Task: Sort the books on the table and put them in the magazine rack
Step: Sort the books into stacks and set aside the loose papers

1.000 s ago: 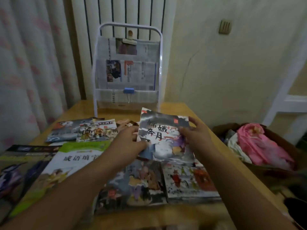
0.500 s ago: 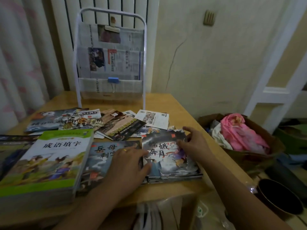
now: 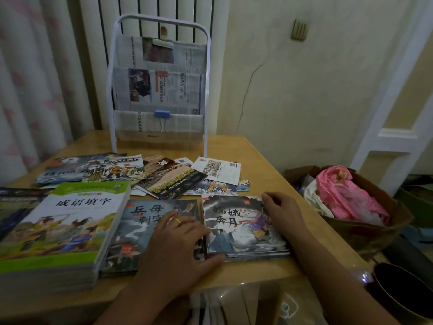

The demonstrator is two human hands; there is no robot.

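A dark moon-picture book (image 3: 236,228) lies on top of a small pile at the table's front right. My right hand (image 3: 282,212) rests on its right edge, fingers curled at the top corner. My left hand (image 3: 180,242) lies flat, fingers spread, across the gap between that pile and a second dark book (image 3: 145,221) to its left. A thick green-and-white book (image 3: 61,226) sits on a tall pile at the front left. More thin books (image 3: 98,170) and cards (image 3: 218,170) are scattered farther back. The white magazine rack (image 3: 206,95) stands at the table's back, lined with newspaper.
The wooden table (image 3: 257,165) ends just right of my right hand. Beyond that edge sits a brown box with pink cloth (image 3: 346,195), and a dark round pot (image 3: 403,292) stands lower right. A curtain (image 3: 35,85) hangs at the left.
The moon-picture book was held up in both hands a second ago; it now lies flat on the front-right pile. My left hand has slid onto the books beside it.
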